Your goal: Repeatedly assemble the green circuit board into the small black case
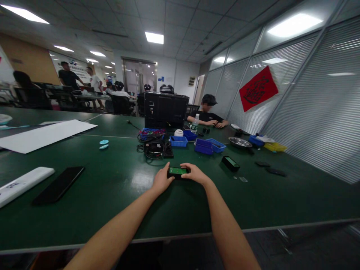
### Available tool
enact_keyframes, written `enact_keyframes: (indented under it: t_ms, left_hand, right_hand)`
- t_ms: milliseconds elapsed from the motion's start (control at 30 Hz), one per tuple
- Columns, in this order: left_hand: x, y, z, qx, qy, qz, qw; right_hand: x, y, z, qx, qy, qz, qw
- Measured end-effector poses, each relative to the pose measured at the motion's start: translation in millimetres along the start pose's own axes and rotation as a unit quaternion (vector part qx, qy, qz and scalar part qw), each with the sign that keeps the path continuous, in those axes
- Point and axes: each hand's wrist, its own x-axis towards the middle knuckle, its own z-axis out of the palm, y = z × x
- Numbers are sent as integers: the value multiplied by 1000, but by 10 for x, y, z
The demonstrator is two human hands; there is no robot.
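A small black case with a green circuit board (pixel 176 171) inside it sits on the green table, right in front of me. Around its left end my left hand (pixel 163 179) is closed, thumb on the near side. My right hand (pixel 194 174) grips the opposite end, its fingers reaching over the top edge. Parts of the case are covered by my fingers. A similar black case with a green face (pixel 231 162) stands to the right, apart from my hands. Close to that one lie a small ring (pixel 235 177) and a clear flat piece (pixel 243 179).
Beyond my hands are cables with a black adapter (pixel 154 148), blue trays (pixel 178 141), a bottle (pixel 195 123) and a large black case (pixel 166 109). A metal dish (pixel 240 142) lies right. Far right, a person (pixel 208 112) sits. At left are a black slab (pixel 59 185) and white box (pixel 25 184).
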Motion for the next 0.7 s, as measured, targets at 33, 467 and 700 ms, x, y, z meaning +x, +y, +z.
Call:
enact_keyframes:
  t_ms: [33,467,700]
  left_hand:
    - [1,-9,5,-8,6,2,1000]
    - [40,-91,71,-75,39,4,996]
    - [41,-78,67,-34,68,44,996]
  right_hand:
    - [6,8,22,-19,1,-4,1000]
    - [86,165,124,-196,165,114,960]
    - [149,129,322,92,45,88,991]
